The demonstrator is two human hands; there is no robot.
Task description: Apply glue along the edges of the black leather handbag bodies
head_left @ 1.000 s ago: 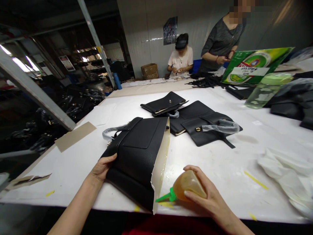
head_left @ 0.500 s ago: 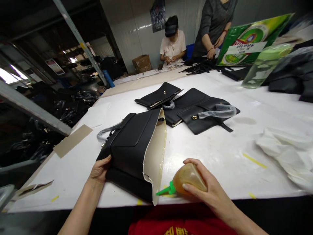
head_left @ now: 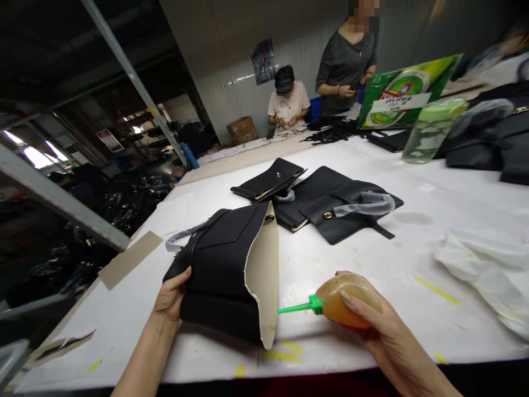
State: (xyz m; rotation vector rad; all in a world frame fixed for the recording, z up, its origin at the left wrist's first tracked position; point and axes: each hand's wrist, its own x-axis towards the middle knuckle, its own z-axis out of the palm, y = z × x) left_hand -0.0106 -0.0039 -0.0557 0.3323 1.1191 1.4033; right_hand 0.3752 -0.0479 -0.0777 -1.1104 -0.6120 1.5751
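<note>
A black handbag (head_left: 219, 275) lies tilted on the table, its open end facing right and showing a cream lining (head_left: 265, 264). My left hand (head_left: 171, 295) grips the bag's left side, thumb on top and the other fingers hidden beneath. In my right hand (head_left: 372, 314) is a squeeze bottle (head_left: 345, 298) of amber liquid, fingers wrapped round it. Its thin green nozzle points left, the tip at or very near the bag's open edge; whether it touches I cannot tell. A plastic-wrapped handle (head_left: 182, 237) sticks out at the bag's far left.
Further back lie more black bags (head_left: 330, 204). Crumpled white cloth (head_left: 487, 275) is on the right, a cardboard strip (head_left: 130, 259) on the left. A water bottle (head_left: 430, 132) stands beside a green carton (head_left: 409, 94). Two people (head_left: 289, 102) are across the table.
The squeeze bottle has moved right and up, its nozzle now more level and higher along the bag's open edge. My left hand still holds the bag. The camera view has tipped up slightly.
</note>
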